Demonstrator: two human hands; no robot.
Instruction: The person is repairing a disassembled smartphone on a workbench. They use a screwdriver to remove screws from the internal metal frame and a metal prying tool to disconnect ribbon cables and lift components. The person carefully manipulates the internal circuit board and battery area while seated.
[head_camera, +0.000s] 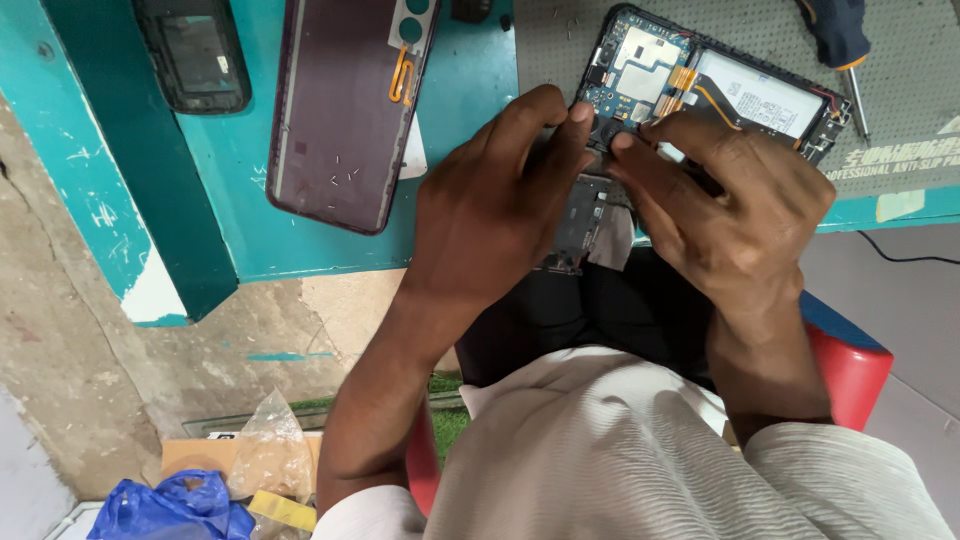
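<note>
1. A dark back cover (345, 110) lies flat on the teal worktop (470, 90), well left of the work.
2. The left hand (495, 200) has thumb and fingertips pinched together on a small dark part at the lower edge of the opened tablet (700, 85).
3. The right hand (725, 195) pinches the same spot from the other side, fingertips nearly touching the left's.
4. Judged from this, a light, even pull suits best, keeping clear of the orange flex cables.
5. A screwdriver (845, 50) rests far right on the grey mat (900, 120).

teal table (300, 255), blue circuit board (620, 95), red stool (850, 365), blue bag (165, 508), dotted grey mat (900, 110).
</note>
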